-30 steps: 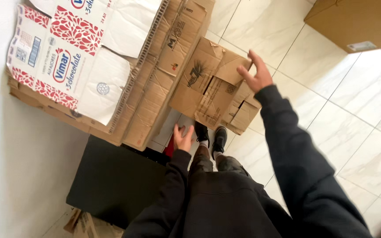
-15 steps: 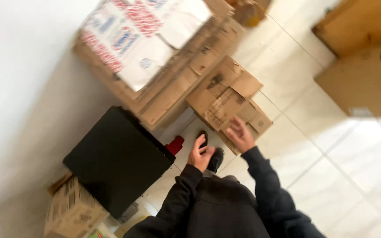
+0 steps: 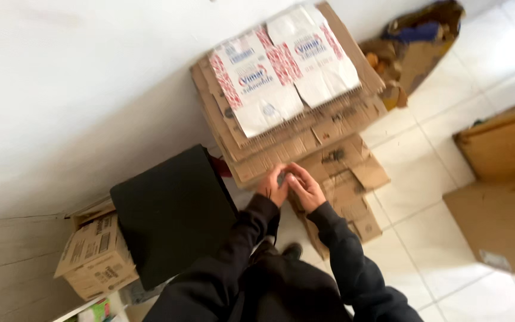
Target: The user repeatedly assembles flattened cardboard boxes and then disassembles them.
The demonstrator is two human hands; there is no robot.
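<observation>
- Floor space is tight around the person: the white wall (image 3: pixel 78 89) runs along the far side, a black flat-topped box (image 3: pixel 171 214) stands just to the left of the arms, and a leaning stack of flattened cardboard (image 3: pixel 281 128) fills the front.
- Open white tile floor (image 3: pixel 424 197) lies to the right, well apart from two brown boxes (image 3: pixel 502 197) at the right edge.
- Both hands meet at the lower edge of the stack: the left hand (image 3: pixel 273 186) and right hand (image 3: pixel 305 188) are touching each other, fingers curled together around something small and dark between them; what it is cannot be made out.
- The stack is made of many brown corrugated sheets, tilted against the wall, edges ragged; an exact sheet count cannot be told.
- Two white printed cartons (image 3: pixel 287 71) with red patterned bands lie flat on top of it, side by side.
- One more flattened brown carton (image 3: pixel 347 191) lies on the tiles just under and right of the right hand.
- One printed brown box (image 3: pixel 96 256) sits at lower left, beside the black box.
- One open box of mixed items (image 3: pixel 415 48) stands in the far right corner.
</observation>
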